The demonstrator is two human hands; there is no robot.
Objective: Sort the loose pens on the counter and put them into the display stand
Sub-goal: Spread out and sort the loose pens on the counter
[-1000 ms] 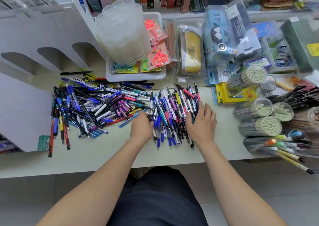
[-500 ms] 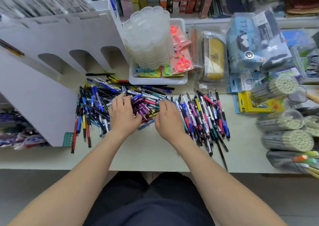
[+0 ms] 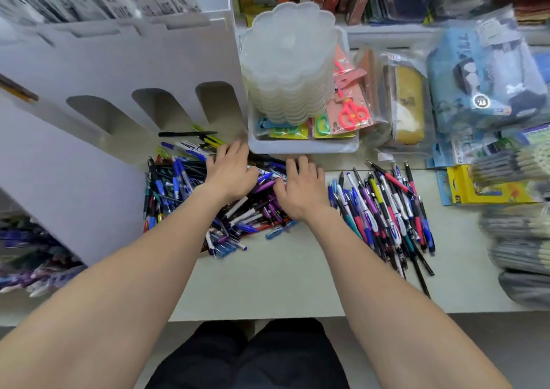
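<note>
A big mixed heap of loose pens [image 3: 178, 186] lies on the pale counter [image 3: 282, 281] in front of the white display stand [image 3: 98, 70] with arched slots. My left hand [image 3: 230, 171] lies flat on the far part of the heap, fingers spread toward the tray. My right hand [image 3: 302, 188] rests on the heap's right side with fingers bent down among the purple and white pens; what they touch is hidden. A second, roughly lined-up group of pens [image 3: 387, 210] lies to the right, apart from both hands.
A white tray [image 3: 303, 146] with a stack of clear scalloped containers [image 3: 287, 64] and carded scissors stands just beyond my hands. Bagged stationery [image 3: 407, 103], a yellow box [image 3: 482, 189] and tubes of pencils [image 3: 518, 228] crowd the right side. The counter edge runs along the bottom.
Both hands left the right-hand pen group, moved left onto the mixed heap, and have now reached farther into it toward the tray. The view has shifted left.
</note>
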